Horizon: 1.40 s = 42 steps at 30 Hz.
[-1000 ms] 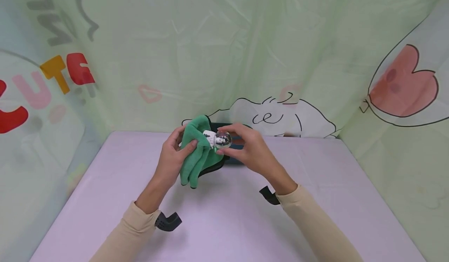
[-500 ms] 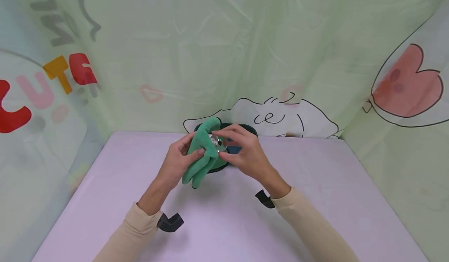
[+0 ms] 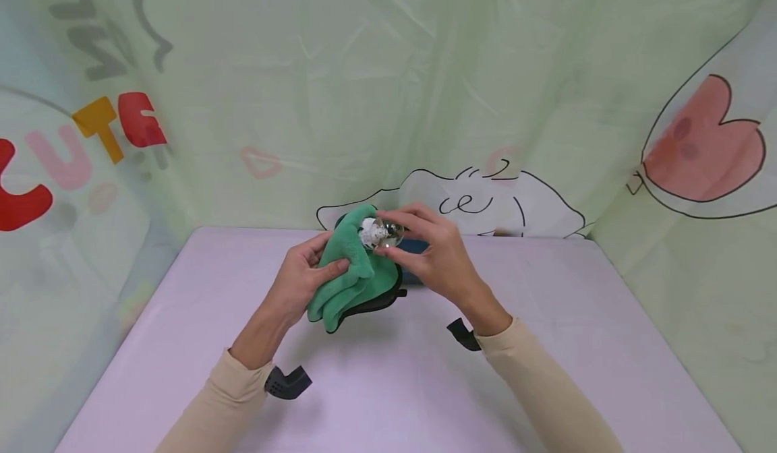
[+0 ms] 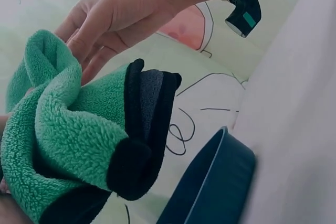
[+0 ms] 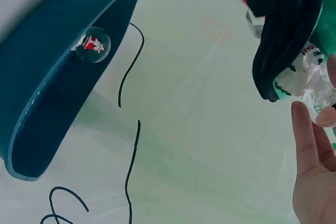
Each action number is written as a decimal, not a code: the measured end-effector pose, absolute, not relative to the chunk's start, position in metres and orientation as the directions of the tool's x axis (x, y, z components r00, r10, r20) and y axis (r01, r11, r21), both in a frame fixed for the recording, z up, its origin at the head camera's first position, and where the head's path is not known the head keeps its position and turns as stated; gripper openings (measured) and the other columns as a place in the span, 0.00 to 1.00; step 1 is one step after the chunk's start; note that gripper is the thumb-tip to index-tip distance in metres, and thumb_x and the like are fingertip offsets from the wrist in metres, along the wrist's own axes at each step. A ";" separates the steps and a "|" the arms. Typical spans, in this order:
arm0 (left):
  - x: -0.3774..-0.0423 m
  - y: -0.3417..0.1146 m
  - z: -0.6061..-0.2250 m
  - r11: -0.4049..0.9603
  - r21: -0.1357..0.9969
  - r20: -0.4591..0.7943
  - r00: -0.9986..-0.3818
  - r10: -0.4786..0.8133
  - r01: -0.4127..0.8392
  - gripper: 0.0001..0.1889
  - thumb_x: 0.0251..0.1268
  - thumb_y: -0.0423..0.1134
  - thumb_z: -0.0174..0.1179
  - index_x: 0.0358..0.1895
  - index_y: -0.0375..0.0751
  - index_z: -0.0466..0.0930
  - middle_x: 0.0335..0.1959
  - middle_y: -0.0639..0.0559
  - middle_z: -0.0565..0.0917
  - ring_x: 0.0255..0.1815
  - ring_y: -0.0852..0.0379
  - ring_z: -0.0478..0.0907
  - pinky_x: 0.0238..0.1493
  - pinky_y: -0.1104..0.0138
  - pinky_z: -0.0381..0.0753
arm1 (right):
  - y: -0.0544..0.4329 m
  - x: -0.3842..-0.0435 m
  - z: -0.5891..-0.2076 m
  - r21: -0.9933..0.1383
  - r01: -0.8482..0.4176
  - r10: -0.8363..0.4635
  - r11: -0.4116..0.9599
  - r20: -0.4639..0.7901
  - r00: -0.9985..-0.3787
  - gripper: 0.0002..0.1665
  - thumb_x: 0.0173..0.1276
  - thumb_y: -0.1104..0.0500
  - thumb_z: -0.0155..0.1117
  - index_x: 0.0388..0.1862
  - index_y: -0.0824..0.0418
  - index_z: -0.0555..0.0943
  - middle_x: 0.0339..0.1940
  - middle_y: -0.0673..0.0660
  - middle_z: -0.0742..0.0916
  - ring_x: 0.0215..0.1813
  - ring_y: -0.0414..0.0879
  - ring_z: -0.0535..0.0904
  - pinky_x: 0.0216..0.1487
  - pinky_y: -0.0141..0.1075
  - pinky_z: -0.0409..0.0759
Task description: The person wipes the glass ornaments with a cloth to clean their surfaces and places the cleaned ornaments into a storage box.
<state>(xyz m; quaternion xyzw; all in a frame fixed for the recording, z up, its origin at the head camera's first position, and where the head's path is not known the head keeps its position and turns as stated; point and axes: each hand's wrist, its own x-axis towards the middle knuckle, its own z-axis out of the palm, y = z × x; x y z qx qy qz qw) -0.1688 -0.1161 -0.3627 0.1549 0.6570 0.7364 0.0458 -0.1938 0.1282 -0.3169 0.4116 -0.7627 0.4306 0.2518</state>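
Near the back of the table, my left hand [image 3: 297, 274] holds a folded green plush cloth [image 3: 342, 254] with dark edging, thumb across its front. A small snow globe [image 3: 371, 232] with a white sculpted base lies against the cloth, its base partly covered by the folds. The fingers and thumb of my right hand [image 3: 443, 257] pinch the globe's clear dome from the right. In the right wrist view, the dome [image 5: 317, 95] sits between the fingertips, and a small pale piece [image 5: 255, 24] shows beyond the cloth's dark side.
Behind the hands stands a dark blue bin [image 3: 415, 267], its front partly hidden by the cloth. Inside it, the right wrist view shows another snow globe [image 5: 94, 44] with a red and white figure. A pale green printed curtain [image 3: 388, 102] hangs around the lilac table [image 3: 413, 372].
The globe dips behind the cloth's folds half a second ago and now shows more of its white base. The cloth shifts and turns, its lower edge spreading wider. Both hands keep their hold.
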 end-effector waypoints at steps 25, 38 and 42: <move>-0.170 -0.111 -0.357 -0.247 0.969 0.054 -0.986 0.160 0.013 0.27 0.72 0.37 0.64 0.72 0.41 0.70 0.43 0.51 0.89 0.43 0.55 0.89 0.46 0.63 0.87 | 0.133 -0.189 -0.314 -0.481 -0.836 -0.553 0.265 0.634 -0.540 0.31 0.56 0.60 0.82 0.59 0.62 0.85 0.51 0.55 0.86 0.42 0.40 0.78 0.38 0.28 0.77; -0.170 -0.113 -0.354 -0.257 0.964 0.109 -0.981 0.159 0.065 0.26 0.72 0.37 0.63 0.71 0.43 0.70 0.45 0.53 0.89 0.44 0.57 0.88 0.46 0.63 0.87 | 0.135 -0.187 -0.316 -0.530 -0.824 -0.568 0.200 0.623 -0.538 0.29 0.55 0.61 0.83 0.57 0.58 0.86 0.53 0.51 0.86 0.48 0.41 0.80 0.47 0.30 0.81; -0.170 -0.112 -0.355 -0.259 0.965 0.104 -0.976 0.192 0.052 0.27 0.74 0.40 0.62 0.72 0.39 0.69 0.48 0.52 0.88 0.47 0.57 0.87 0.49 0.64 0.86 | 0.131 -0.188 -0.319 -0.505 -0.852 -0.555 0.140 0.672 -0.490 0.29 0.54 0.64 0.82 0.57 0.61 0.85 0.55 0.52 0.86 0.56 0.44 0.82 0.50 0.32 0.82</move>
